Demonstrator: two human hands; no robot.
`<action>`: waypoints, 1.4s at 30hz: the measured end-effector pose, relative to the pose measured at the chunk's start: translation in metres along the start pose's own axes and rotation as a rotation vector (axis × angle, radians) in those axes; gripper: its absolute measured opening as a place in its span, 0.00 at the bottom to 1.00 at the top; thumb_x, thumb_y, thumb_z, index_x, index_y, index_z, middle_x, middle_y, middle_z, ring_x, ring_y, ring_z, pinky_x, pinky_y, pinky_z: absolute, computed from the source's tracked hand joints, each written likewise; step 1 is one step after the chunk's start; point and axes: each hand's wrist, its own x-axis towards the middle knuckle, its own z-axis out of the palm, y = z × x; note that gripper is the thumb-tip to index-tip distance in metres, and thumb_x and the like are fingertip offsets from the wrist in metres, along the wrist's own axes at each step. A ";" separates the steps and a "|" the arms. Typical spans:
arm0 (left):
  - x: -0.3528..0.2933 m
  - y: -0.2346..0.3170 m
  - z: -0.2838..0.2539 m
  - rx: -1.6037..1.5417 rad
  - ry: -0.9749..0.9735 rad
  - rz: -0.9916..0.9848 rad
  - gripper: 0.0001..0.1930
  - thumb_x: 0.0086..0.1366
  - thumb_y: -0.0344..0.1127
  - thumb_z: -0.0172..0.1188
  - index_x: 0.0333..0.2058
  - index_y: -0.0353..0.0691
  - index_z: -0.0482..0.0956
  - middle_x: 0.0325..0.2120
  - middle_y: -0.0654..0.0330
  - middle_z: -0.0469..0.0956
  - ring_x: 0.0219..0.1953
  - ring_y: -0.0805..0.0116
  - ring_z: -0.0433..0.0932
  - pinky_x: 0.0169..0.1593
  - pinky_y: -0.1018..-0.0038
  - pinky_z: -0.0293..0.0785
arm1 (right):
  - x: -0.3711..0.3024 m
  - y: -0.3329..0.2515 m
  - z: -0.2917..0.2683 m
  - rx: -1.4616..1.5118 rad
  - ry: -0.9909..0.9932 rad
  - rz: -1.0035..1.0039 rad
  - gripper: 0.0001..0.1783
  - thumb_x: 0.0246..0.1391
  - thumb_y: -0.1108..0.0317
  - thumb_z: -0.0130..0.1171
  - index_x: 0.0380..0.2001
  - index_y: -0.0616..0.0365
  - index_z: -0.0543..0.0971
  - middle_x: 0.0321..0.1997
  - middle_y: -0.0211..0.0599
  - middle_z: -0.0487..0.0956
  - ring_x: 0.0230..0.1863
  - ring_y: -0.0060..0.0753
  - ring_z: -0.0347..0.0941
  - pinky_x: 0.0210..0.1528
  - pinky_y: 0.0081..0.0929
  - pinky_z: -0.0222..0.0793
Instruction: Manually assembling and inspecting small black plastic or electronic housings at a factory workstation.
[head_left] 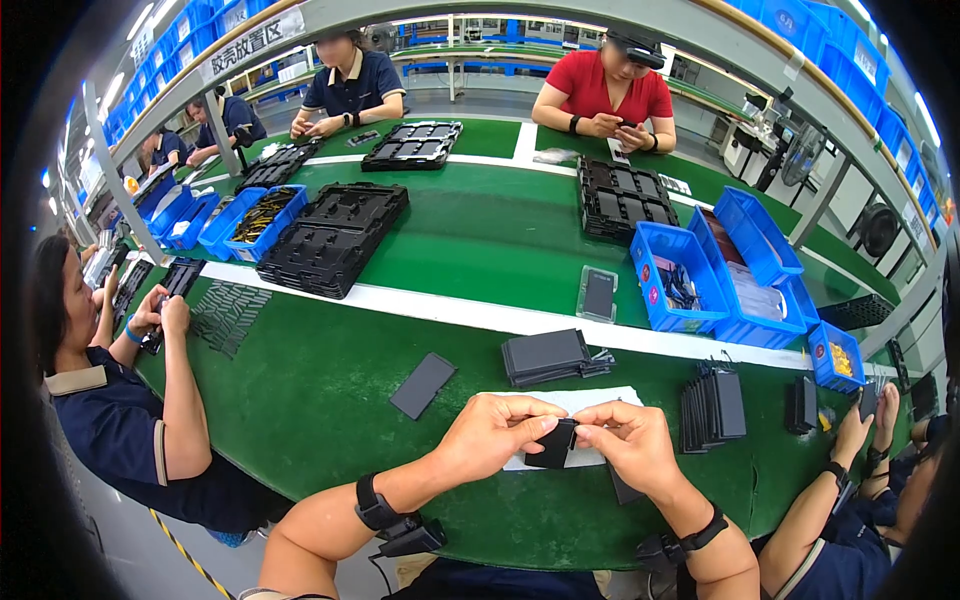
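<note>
Both of my hands meet over a white sheet (608, 404) at the near edge of the green table. My left hand (492, 432) pinches the upper left edge of a black flat rectangular piece (549, 450), thumb on top. My right hand (632, 440) has its fingertips closed on the piece's upper right corner; a small part there is hard to make out. A second dark piece (624, 487) lies partly hidden below my right hand. Left of them, one dark grey flat rectangle (424, 386) rests alone. Just beyond the sheet sits a stack of similar flat pieces (545, 355).
To the right stand upright rows of dark pieces (714, 408) and a blue bin of yellow parts (836, 358). Larger blue bins (680, 300), a clear case (598, 294) and black trays (335, 240) lie farther off. Co-workers sit left (120, 400), right (840, 520) and across (610, 90).
</note>
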 end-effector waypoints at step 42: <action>-0.001 -0.008 0.009 -0.064 0.107 0.057 0.07 0.57 0.29 0.61 0.34 0.33 0.78 0.28 0.63 0.78 0.28 0.82 0.72 0.29 0.84 0.69 | 0.000 0.000 0.021 -0.678 0.165 -0.562 0.13 0.43 0.79 0.61 0.36 0.67 0.78 0.21 0.42 0.76 0.20 0.35 0.73 0.22 0.27 0.68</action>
